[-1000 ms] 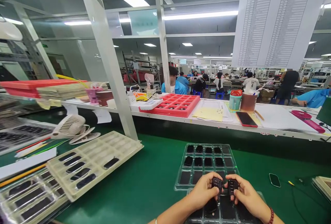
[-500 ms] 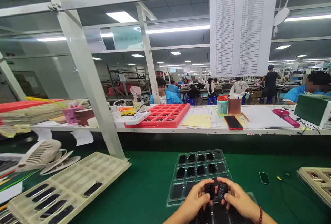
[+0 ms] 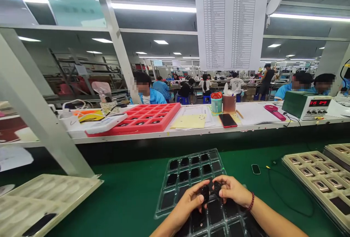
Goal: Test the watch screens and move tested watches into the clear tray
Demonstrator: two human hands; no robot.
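Observation:
My left hand [image 3: 193, 197] pinches a small black smartwatch body [image 3: 205, 193] between thumb and fingers. A second black smartwatch body [image 3: 217, 188] is held the same way in my right hand [image 3: 232, 190], which has a beaded bracelet at its wrist. The two pieces are close together but apart, turned nearly edge-on. Both hands are above a clear plastic tray [image 3: 160, 197] with square pockets. Black pieces [image 3: 172, 179] lie in several far pockets. My hands and forearms hide part of the tray.
A beige tray [image 3: 82, 189] holding a dark piece stands left. Beige trays [image 3: 300, 178] with metal-framed parts are at right. A loose watch-like piece [image 3: 256, 169] and thin cable [image 3: 290, 213] lie on the green mat. Behind, a shelf bears a red tray [image 3: 164, 120], phone [image 3: 228, 120] and power supply [image 3: 306, 105].
The view has swung to the right, bringing more of the right-hand trays and the power supply into sight. Both smartwatch bodies have turned from screens facing me to nearly edge-on.

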